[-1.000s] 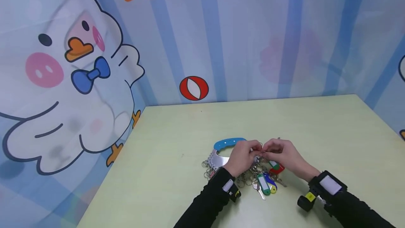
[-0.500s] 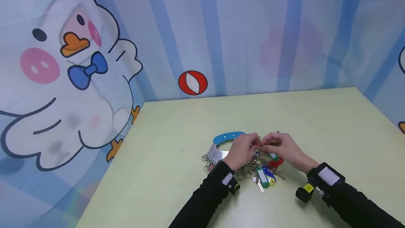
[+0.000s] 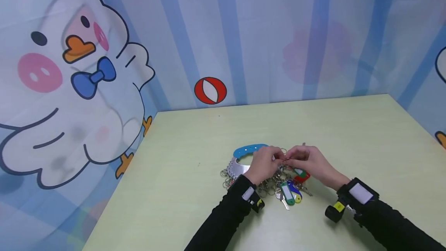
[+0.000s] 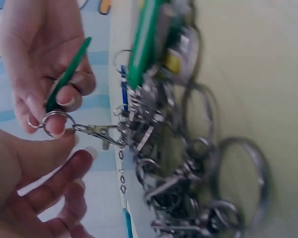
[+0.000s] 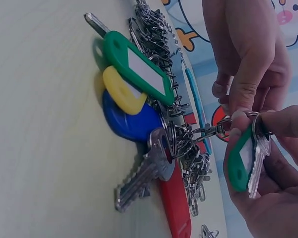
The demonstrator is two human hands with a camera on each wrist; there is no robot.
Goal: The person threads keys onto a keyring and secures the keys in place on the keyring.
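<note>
My left hand [image 3: 263,164] and right hand [image 3: 313,162] meet fingertip to fingertip over a bunch of keys. Between them is a small metal split ring [image 4: 58,124], joined to a swivel clasp [image 4: 97,131]. With thumb and fingertips, my left hand pinches the ring by the clasp. My right hand [image 5: 275,173] pinches the ring's other side, with a green key tag [image 5: 240,161] and a silver key [image 5: 258,163] lying against its fingers. Left of the hands, partly covered by the left one, lies a metal key holder [image 3: 239,169] with a blue handle [image 3: 249,150].
On the pale table [image 3: 195,204] below the hands lie several clasps and rings, a green tag [image 5: 139,67], a yellow tag [image 5: 121,91], a blue tag [image 5: 129,119], a red tag [image 5: 176,203] and a loose-hanging key [image 5: 146,171]. A printed curtain [image 3: 271,38] stands behind the table.
The head view has shifted a little, so the scene sits slightly higher and further left. Both hands stay together at the ring, with hardly any visible finger movement.
</note>
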